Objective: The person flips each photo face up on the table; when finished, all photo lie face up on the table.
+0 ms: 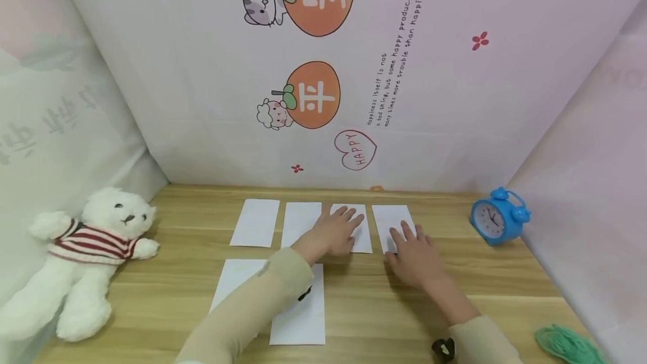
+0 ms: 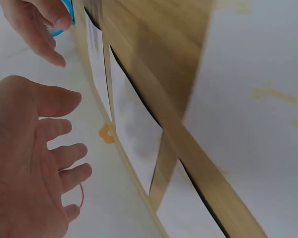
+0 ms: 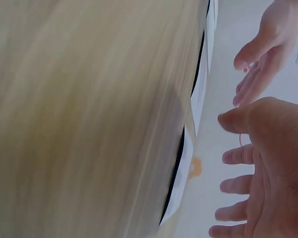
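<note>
White rectangular cards lie on the wooden table, several in a back row and two nearer, partly under my left sleeve in the head view. My left hand (image 1: 336, 233), fingers spread, hovers over the third back-row card from the left (image 1: 361, 241) and partly covers it. Over the lower right part of the rightmost card (image 1: 390, 217) is my right hand (image 1: 417, 254), its fingers also spread. Both wrist views show the palms raised above the cards with nothing held. Dark edges run along the cards (image 2: 134, 119) in the left wrist view.
A white teddy bear (image 1: 93, 246) in a striped sweater sits at the left. A blue alarm clock (image 1: 497, 218) stands at the back right, and a green yarn bundle (image 1: 568, 344) lies at the front right. A printed cloth wall (image 1: 429, 145) rises behind the table.
</note>
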Tool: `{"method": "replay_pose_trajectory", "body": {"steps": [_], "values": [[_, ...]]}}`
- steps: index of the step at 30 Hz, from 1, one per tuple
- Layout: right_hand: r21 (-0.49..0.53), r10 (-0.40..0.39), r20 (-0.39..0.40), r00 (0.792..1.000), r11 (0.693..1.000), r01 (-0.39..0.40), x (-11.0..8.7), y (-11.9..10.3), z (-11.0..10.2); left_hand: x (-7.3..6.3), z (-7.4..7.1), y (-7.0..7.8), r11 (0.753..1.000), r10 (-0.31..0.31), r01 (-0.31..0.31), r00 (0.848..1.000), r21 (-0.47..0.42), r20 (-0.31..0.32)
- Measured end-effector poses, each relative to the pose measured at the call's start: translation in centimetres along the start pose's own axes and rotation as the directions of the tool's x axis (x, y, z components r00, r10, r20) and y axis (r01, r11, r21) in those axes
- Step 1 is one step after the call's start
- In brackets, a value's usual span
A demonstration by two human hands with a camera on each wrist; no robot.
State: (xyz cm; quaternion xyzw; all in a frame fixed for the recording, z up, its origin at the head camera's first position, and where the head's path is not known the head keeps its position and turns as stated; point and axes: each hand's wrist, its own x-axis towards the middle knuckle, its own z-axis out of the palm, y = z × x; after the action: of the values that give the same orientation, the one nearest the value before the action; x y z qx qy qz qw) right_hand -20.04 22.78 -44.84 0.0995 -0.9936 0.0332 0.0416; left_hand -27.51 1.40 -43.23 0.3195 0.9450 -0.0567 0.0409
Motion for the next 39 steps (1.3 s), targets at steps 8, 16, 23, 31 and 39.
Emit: {"method": "replay_pose_trajectory", "body": {"steps": [8,16,23,31,39], "values": [[0.035,0.175,0.087,0.981,0.983,-0.179,0.8,2.2,-0.1,4.6,-0.9,1.2,0.987,-0.052,0.056,0.998,-0.152,0.034],[0.039,0.207,0.177,0.962,0.975,-0.217,1.1,3.4,0.1,8.2,-1.0,2.0,0.978,-0.103,0.117,0.991,-0.173,0.087],[0.042,0.237,0.219,0.946,0.967,-0.252,1.2,3.6,0.7,9.1,-0.6,2.5,0.970,-0.112,0.127,0.990,-0.205,0.082],[0.014,0.233,0.216,0.948,0.970,-0.242,1.8,3.3,0.9,11.1,0.1,2.5,0.955,-0.150,0.177,0.981,-0.238,0.126],[-0.007,0.239,0.189,0.953,0.970,-0.242,1.8,3.1,1.2,12.7,1.2,2.1,0.922,-0.133,0.178,0.980,-0.344,0.149]]}}
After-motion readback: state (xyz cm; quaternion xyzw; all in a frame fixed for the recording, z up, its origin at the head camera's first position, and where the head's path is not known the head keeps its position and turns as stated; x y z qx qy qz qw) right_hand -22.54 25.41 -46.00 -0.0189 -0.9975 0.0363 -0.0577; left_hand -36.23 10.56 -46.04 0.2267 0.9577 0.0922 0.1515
